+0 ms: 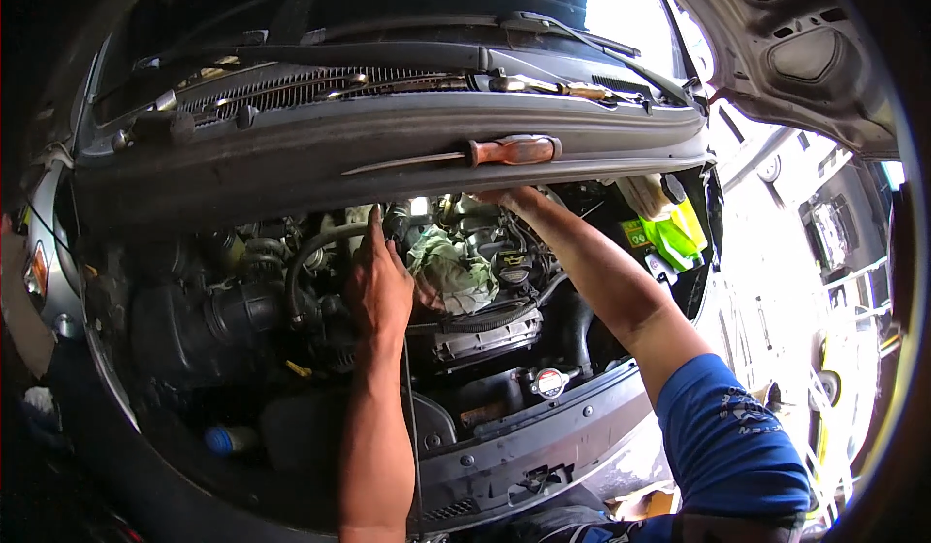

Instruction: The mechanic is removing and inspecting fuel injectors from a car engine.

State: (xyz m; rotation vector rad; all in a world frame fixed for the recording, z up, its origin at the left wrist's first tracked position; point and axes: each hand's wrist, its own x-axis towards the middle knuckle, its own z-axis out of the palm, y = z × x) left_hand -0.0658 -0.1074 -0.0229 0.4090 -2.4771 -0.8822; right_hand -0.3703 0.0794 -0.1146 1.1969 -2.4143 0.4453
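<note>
A black hose (294, 276) bends in an arch over the dark engine (514, 260); its upper end is perhaps hidden. To its right lies a crumpled, pale greenish cloth (454, 276).

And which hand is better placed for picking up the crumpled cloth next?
Probably the left hand: it is close beside the cloth, while the right hand is partly hidden beneath the dark panel.

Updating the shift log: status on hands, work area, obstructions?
Left hand beside black hose, grip unclear. Right hand mostly hidden beneath cowl panel. Crumpled pale rag close by; screwdriver lying on cowl panel.
</note>
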